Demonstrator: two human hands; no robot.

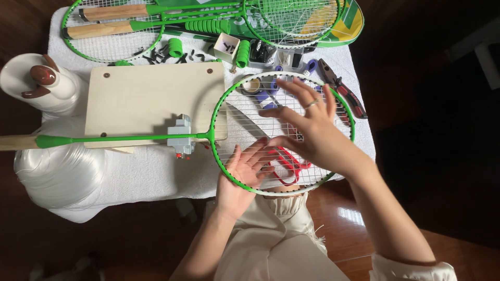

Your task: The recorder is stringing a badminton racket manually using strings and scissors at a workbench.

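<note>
Strings of white cord fill the oval head of a green-framed badminton racket (232, 99), which lies flat across a white towel-covered table (156, 171), its thin green shaft running left to a pale wooden handle. A small grey clamp block (180, 135) grips the shaft just before the head, at the edge of a pale wooden board (151, 99).

The left hand (244, 174) lies against the lower left of the string bed, palm up, fingers spread and flat on the strings, closed on nothing. The right hand (310, 125) rests on top of the strings from the right, fingers splayed wide with a ring on one of them, thumb pointing towards the left hand; it pinches nothing.

Red-handled scissors (289, 164) lie under the strings near both hands. Red-and-black pliers (344, 93) sit just past the frame's far right rim. Further back lie more green rackets with wooden handles (135, 21), green grip tubes (208, 26) and small boxes. A white bundle of glossy cord (60, 174) sits at the left.
</note>
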